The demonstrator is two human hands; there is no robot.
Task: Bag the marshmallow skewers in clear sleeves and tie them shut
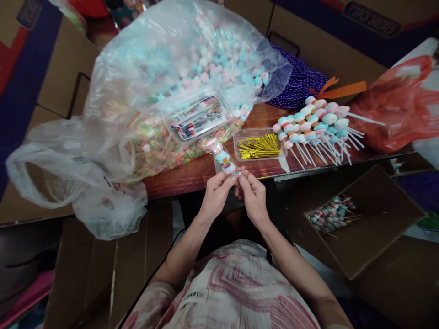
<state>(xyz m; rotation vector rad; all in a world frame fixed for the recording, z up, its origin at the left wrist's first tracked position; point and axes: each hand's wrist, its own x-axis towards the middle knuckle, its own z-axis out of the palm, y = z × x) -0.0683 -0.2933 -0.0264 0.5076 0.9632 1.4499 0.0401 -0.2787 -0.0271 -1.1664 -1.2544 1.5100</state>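
Note:
A candy skewer [224, 161] of pink, blue and white puffs and gummy rings sits inside a clear wrapper, just over the table's front edge. My left hand [218, 189] pinches the gathered lower end of that wrapper. Facing it, my right hand [253, 192] has its thumb and fingertips closed on the same end; whether a twist tie is between them is too small to tell. Gold twist ties [260, 147] fill a clear plastic tray just beyond my hands. Behind the skewer, a clear container [200, 116] holds a stack of printed wrappers.
A big clear bag [126, 59] of puffs and ring candies covers the table's left. Unwrapped candy skewers [313, 121] lie piled right, beside a red plastic bag [398, 109] and purple beaded strands [298, 80]. Below right, a cardboard box [373, 219] contains wrapped skewers.

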